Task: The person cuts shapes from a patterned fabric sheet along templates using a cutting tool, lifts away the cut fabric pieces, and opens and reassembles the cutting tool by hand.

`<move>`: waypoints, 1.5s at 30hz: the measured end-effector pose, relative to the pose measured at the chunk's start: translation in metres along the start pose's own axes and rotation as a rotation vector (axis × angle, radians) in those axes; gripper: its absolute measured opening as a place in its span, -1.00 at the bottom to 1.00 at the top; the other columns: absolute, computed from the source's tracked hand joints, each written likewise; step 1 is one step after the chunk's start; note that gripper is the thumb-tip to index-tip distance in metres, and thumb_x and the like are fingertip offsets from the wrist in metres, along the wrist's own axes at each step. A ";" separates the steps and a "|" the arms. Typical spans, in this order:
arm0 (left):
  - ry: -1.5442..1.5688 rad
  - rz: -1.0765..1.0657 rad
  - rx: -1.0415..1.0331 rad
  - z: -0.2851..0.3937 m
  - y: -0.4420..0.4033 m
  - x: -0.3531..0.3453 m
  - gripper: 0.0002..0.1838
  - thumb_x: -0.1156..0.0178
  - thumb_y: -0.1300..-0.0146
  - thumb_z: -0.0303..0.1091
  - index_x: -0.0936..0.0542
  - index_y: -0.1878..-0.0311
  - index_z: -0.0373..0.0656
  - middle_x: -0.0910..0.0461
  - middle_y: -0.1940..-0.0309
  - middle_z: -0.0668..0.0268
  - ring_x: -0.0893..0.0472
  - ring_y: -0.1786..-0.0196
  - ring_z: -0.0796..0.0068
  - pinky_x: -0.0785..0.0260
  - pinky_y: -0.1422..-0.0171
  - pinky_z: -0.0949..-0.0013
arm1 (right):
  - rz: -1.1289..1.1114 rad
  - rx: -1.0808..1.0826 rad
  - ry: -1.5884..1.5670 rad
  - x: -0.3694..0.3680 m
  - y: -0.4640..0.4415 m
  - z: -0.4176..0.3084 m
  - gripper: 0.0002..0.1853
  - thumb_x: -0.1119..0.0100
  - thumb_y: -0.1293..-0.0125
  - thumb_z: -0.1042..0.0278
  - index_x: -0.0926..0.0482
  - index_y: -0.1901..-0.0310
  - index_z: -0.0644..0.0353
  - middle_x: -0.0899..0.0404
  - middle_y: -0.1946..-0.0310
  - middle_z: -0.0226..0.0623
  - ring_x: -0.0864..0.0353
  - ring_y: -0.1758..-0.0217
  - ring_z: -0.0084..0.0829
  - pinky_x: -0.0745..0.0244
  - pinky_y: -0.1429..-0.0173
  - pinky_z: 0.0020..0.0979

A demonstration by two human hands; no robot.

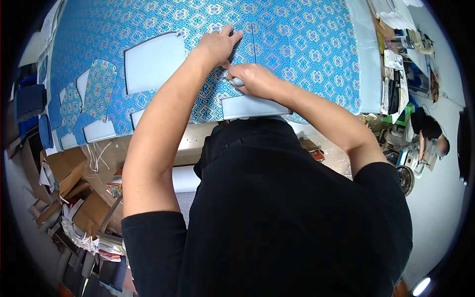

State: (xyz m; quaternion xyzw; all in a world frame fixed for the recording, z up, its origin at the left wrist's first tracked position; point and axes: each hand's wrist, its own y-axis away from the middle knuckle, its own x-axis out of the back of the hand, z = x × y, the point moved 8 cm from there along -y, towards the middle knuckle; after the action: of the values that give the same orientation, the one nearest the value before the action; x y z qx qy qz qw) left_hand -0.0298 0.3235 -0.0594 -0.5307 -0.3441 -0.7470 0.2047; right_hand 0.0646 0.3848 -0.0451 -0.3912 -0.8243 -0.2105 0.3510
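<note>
Right hand [257, 80] clenched round the handle [238, 81], and there was the grip: the rounded butt poked out on the thumb side, the working end was buried from view, so no telling what it met below. The handle was foreshortened, its long axis hard to read. The cloth [316, 54] lay directly under that grip and spread out ahead and to both sides. Left hand [217, 47] sat just ahead and to the left, fingers splayed on the cloth, palm side hidden, so whether it pinched anything could not be told; the 2 hands were close, left thumb right beside the right fist. Now the key relation, it seemed: 1 thin dark line [254, 42] in the cloth, its long axis running almost straight away from the body, its near end just ahead of the right knuckles. At that end, the right hand was the nearer of the 2; farther out, the left fingertips stood near it on its left side. Back towards the body, just below the grip, a pale cutout [255, 106] opened; well left of it, beyond the left forearm, gaped 1 larger opening [154, 62].
</note>
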 end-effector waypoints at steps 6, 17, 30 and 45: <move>0.012 0.019 -0.041 -0.001 -0.001 -0.001 0.19 -0.71 0.15 -0.33 -0.29 -0.63 0.07 -0.34 -0.51 0.10 -0.60 -0.32 -0.04 -0.57 -0.34 0.06 | 0.012 -0.019 -0.013 -0.008 -0.012 -0.009 -0.74 -0.40 -0.18 0.50 -0.65 0.08 0.19 -0.74 0.16 -0.14 -0.74 0.06 0.03 -0.66 0.03 -0.05; -0.062 -0.026 -0.018 0.003 0.000 0.003 0.17 -0.70 0.10 -0.25 -0.28 -0.64 0.10 -0.40 -0.42 0.11 -0.62 -0.27 0.01 -0.56 -0.28 0.07 | 0.080 -0.032 -0.043 -0.010 -0.009 -0.012 -0.83 -0.36 -0.29 0.44 -0.62 0.10 0.15 -0.72 0.16 -0.13 -0.72 0.08 0.03 -0.64 0.05 -0.03; -0.263 -0.007 -0.345 0.026 -0.023 0.014 0.09 -0.79 0.33 -0.01 -0.43 -0.28 -0.26 -0.52 -0.18 0.03 -0.62 -0.24 -0.06 -0.62 -0.22 0.09 | 0.397 -0.307 -0.029 -0.016 0.017 -0.028 -0.87 -0.39 -0.32 0.34 -0.72 0.13 0.09 -0.75 0.26 -0.22 -0.75 0.16 -0.09 -0.66 0.08 -0.13; -0.349 -0.324 -0.400 0.033 -0.052 0.003 0.15 -0.67 0.20 0.35 -0.47 -0.36 -0.25 -0.53 -0.31 0.07 -0.64 -0.30 0.06 -0.61 -0.29 0.12 | 0.800 -1.018 -0.028 -0.038 0.016 -0.075 -0.84 -0.33 -0.32 0.39 -0.56 0.15 0.19 -0.68 0.36 -0.06 -0.70 0.30 0.04 -0.59 0.18 -0.02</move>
State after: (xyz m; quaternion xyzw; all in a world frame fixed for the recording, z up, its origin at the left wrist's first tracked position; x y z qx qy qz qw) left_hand -0.0449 0.3832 -0.0653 -0.6190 -0.3005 -0.7204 -0.0877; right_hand 0.1257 0.3288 -0.0225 -0.7883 -0.4166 -0.4227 0.1622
